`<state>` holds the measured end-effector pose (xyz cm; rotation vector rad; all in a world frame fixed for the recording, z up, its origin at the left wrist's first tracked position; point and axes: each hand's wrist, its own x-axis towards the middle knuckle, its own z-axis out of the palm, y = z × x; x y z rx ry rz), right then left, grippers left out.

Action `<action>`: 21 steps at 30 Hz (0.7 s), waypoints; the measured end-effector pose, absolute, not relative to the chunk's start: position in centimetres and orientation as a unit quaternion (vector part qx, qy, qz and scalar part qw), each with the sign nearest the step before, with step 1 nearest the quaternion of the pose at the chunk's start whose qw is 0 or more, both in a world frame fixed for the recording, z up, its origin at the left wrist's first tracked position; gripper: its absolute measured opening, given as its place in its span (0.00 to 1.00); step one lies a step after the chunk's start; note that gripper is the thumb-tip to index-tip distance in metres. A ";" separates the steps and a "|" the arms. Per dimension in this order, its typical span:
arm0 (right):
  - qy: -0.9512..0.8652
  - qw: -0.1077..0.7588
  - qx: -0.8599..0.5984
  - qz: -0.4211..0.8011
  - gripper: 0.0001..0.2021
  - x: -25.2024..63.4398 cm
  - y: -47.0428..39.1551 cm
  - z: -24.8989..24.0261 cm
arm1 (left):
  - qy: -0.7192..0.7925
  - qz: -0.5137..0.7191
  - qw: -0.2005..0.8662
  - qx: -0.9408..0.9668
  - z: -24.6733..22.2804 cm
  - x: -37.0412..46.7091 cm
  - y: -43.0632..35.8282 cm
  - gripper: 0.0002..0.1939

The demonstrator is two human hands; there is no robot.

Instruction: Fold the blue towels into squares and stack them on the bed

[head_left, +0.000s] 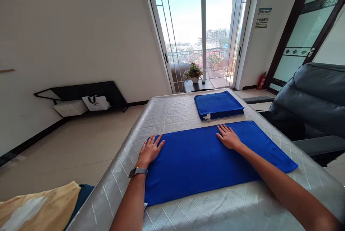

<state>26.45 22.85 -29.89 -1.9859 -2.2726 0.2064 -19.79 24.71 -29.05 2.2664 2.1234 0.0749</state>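
A blue cloth lies spread out flat across the silver quilted table cover. My left hand rests on its far left corner, fingers apart, with a watch on the wrist. My right hand lies flat near the cloth's far edge, right of the middle, its fingers spread. Neither hand grips anything. Beyond the cloth sits a neat stack of folded blue cloths, with a white tag at its near left corner. A small white tag also shows at the spread cloth's near left corner.
The table cover has a quilted surface. To the right stands a dark armchair. A yellowish cloth is at the lower left. Past the table's far edge, a potted plant stands on a small black table before the glass door.
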 end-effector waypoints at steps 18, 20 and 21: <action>-0.634 0.027 -0.772 0.027 0.35 42.8 23.7 -31.9 | 0.689 0.014 0.012 0.724 -29.5 -19.9 25.3 0.35; -0.628 0.015 -0.778 0.015 0.34 42.5 23.4 -31.4 | 0.687 0.014 0.009 0.727 -29.4 -19.8 25.2 0.34; -0.626 0.007 -0.780 0.002 0.34 42.3 23.3 -31.1 | 0.685 0.015 0.009 0.728 -29.4 -19.7 25.1 0.34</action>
